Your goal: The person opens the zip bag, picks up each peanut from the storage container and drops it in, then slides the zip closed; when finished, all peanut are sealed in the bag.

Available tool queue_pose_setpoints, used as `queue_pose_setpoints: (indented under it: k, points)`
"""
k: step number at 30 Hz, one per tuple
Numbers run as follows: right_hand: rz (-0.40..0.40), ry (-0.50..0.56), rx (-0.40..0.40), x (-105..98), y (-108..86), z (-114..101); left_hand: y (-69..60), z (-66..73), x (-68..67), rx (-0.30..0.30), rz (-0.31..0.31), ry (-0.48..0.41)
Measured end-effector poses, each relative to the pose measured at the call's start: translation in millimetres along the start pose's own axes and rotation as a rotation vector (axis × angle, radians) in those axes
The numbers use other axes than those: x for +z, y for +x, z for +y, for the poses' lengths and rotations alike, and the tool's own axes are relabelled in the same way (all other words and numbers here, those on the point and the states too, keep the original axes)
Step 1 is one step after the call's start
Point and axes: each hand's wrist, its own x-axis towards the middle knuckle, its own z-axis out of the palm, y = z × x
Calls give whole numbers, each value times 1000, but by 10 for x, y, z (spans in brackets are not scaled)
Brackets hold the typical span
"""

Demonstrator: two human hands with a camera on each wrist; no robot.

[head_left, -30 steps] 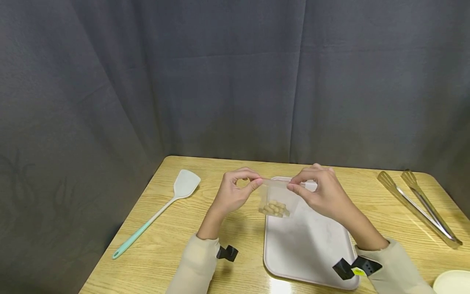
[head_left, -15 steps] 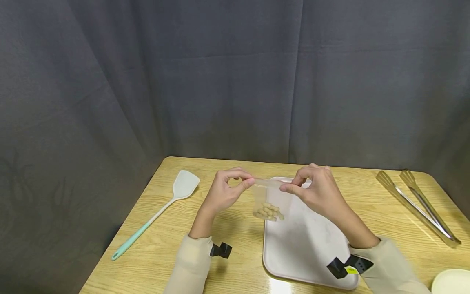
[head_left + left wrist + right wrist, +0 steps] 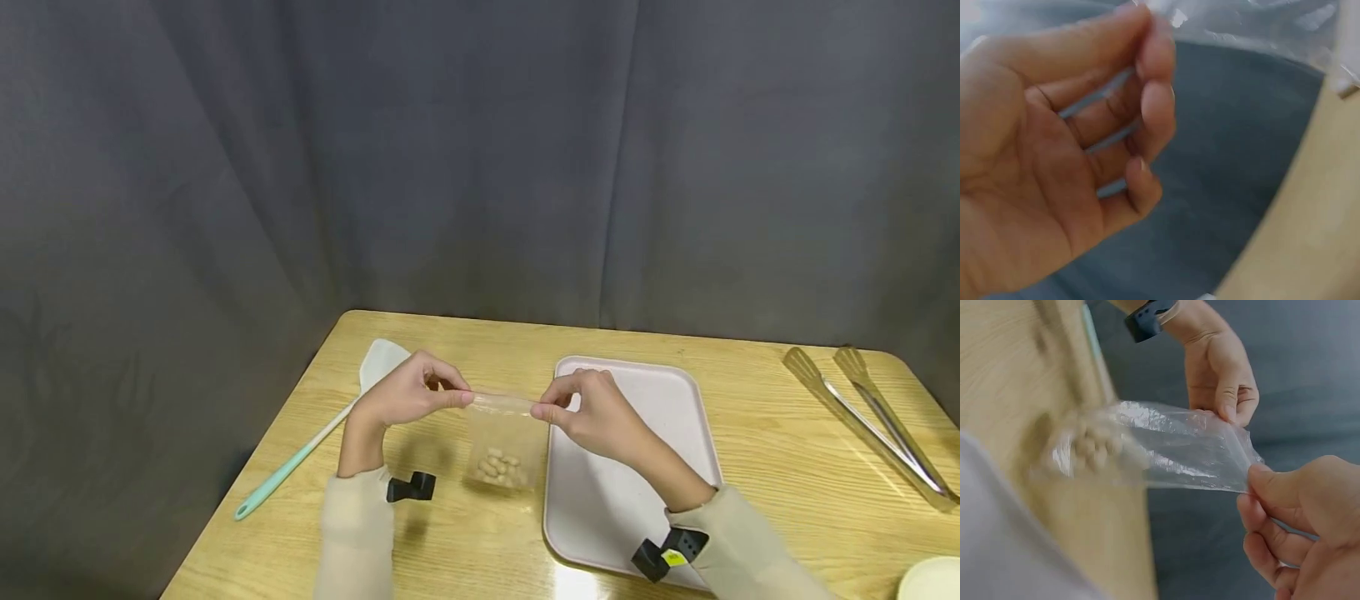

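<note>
A clear zip bag [image 3: 504, 429] hangs upright above the wooden table, just left of the tray. Pale tan pieces that look like peanuts [image 3: 501, 468] lie at its bottom. My left hand [image 3: 405, 393] pinches the bag's top left corner between thumb and fingertips. At the top right corner, my right hand [image 3: 596, 415] pinches it the same way, so the top edge is stretched straight between them. In the right wrist view the zip bag [image 3: 1179, 447] spans from one hand to the other. Only a strip of the zip bag [image 3: 1241, 22] shows in the left wrist view.
A pale rectangular tray [image 3: 615, 508] lies under my right forearm. On the left is a spatula [image 3: 300, 454] with a mint handle, its head partly behind my left hand. Metal tongs [image 3: 892, 442] lie at the right, and a pale round dish [image 3: 933, 581] is cut off below them.
Both hands have moved left and slightly down with the bag, from over the tray's left edge to over the bare table. The bag now faces the head camera more squarely.
</note>
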Motion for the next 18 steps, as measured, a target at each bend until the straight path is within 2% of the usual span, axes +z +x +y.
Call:
queue_pose_setpoints:
  k: [3,7,12,15,18]
  points:
    - [-21,-47,31,160,68,159,49,-228,54,-82,38,7]
    - [-5,-214,52,302,205,418,204,-543,229,-174,160,64]
    - [-16,-408,64,475,380,636,307,-762,391,-295,262,160]
    - [-49,-485,91,567,447,705,354,-823,432,-370,254,215]
    - [-92,-540,123,636,469,754,402,-863,457,-419,208,266]
